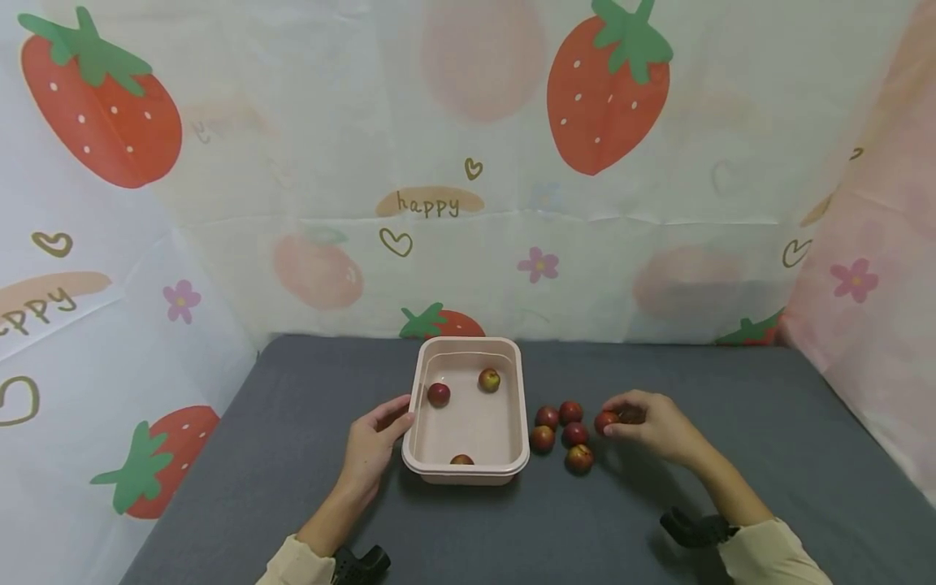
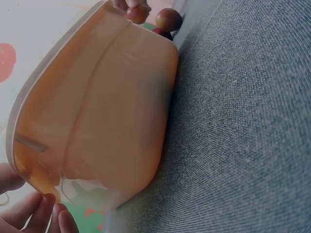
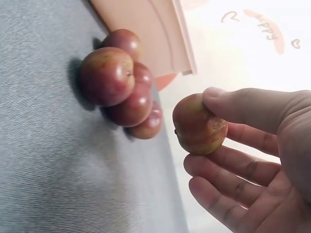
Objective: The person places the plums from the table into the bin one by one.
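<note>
A pale pink plastic box (image 1: 468, 431) stands on the dark cloth, its outer wall (image 2: 116, 97) large in the left wrist view. My left hand (image 1: 368, 451) grips its left rim with thumb and fingers. Three red plums lie inside: one at the left (image 1: 439, 395), a greener one at the back right (image 1: 489, 379), and one (image 1: 461, 460) partly hidden by the front rim. Right of the box, my right hand (image 1: 661, 426) pinches a red-and-yellow plum (image 3: 197, 124) between thumb and fingers. Several loose plums (image 1: 575, 435) cluster between that hand and the box.
Grey cloth (image 1: 314, 390) covers the table. Behind it hangs a pale curtain (image 1: 329, 162) printed with strawberries, with further sheets at both sides. Black camera mounts sit on the left wrist (image 1: 360, 563) and the right wrist (image 1: 698, 528).
</note>
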Motion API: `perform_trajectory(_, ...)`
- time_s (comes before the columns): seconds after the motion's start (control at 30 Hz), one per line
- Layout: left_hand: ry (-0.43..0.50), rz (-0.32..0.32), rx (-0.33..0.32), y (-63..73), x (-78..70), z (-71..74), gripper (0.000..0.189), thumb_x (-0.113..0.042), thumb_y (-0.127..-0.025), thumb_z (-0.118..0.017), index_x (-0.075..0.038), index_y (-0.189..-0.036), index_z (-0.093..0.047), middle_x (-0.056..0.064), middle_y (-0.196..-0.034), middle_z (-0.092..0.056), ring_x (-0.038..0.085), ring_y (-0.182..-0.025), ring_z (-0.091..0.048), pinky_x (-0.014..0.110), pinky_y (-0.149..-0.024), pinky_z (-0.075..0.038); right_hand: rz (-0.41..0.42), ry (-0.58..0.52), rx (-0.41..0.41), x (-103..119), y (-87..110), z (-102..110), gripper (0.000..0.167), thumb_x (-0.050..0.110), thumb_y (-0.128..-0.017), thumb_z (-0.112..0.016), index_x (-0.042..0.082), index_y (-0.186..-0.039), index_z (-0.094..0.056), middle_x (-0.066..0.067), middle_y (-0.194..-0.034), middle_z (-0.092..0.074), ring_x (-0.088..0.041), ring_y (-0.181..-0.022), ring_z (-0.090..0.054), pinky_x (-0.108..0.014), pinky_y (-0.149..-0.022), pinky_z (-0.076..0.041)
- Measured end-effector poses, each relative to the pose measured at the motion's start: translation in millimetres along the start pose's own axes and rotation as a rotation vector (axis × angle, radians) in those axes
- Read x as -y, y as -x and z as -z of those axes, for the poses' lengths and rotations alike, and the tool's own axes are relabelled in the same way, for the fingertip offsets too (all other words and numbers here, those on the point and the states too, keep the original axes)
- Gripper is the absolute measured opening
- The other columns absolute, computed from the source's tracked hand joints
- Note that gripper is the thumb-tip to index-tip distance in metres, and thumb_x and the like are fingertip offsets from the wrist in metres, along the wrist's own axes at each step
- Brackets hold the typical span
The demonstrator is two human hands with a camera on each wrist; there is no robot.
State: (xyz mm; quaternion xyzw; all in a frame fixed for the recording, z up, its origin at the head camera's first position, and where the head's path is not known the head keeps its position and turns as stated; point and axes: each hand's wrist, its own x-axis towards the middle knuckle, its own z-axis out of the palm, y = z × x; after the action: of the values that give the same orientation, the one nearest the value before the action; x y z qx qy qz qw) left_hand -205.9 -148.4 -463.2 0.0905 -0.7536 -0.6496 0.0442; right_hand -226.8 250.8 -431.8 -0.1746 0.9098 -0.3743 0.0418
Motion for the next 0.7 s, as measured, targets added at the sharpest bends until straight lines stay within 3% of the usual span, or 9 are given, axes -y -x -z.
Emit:
perform_trajectory(0.17, 0.0, -0.002, 0.003, 0.1, -0.4, 0.5, 0.036, -0.013, -0.093, -0.065, -0.005, -0.128, -0.063, 0.014, -0.13, -0.063, 0.023, -0.118, -0.056, 0.029, -0.097, -0.05, 0.021, 0.024, -0.029, 4.8, -0.2, 5.4, 0.036, 0.025, -0.086, -0.073, 0.003, -0.115, -0.066, -0.007, -0.099, -0.07, -0.008, -0.082, -0.063, -0.025, -0.069, -0.052)
perform_trajectory(0.4, -0.01, 0.001, 0.004, 0.7, -0.3, 0.0, 0.037, -0.013, -0.093, -0.064, -0.005, -0.129, -0.062, 0.015, -0.13, -0.062, 0.024, -0.118, -0.056, 0.034, -0.1, -0.049, 0.042, 0.017, -0.049, 12.9, -0.7, 11.7, 0.036, 0.026, -0.087, -0.073, 0.004, -0.115, -0.066, -0.007, -0.098, -0.07, -0.006, -0.081, -0.062, -0.025, -0.068, -0.052)
perform_trajectory(0.7, 0.008, -0.009, 0.006, -0.1, 0.0, -0.6, 0.038, -0.011, -0.093, -0.064, -0.002, -0.13, -0.061, 0.018, -0.129, -0.062, 0.024, -0.118, -0.056, 0.013, -0.085, -0.048, 0.082, 0.002, -0.067, 22.2, -2.7, 19.4, 0.033, 0.023, -0.087, -0.072, 0.005, -0.115, -0.066, -0.007, -0.098, -0.069, -0.003, -0.079, -0.062, -0.025, -0.067, -0.052)
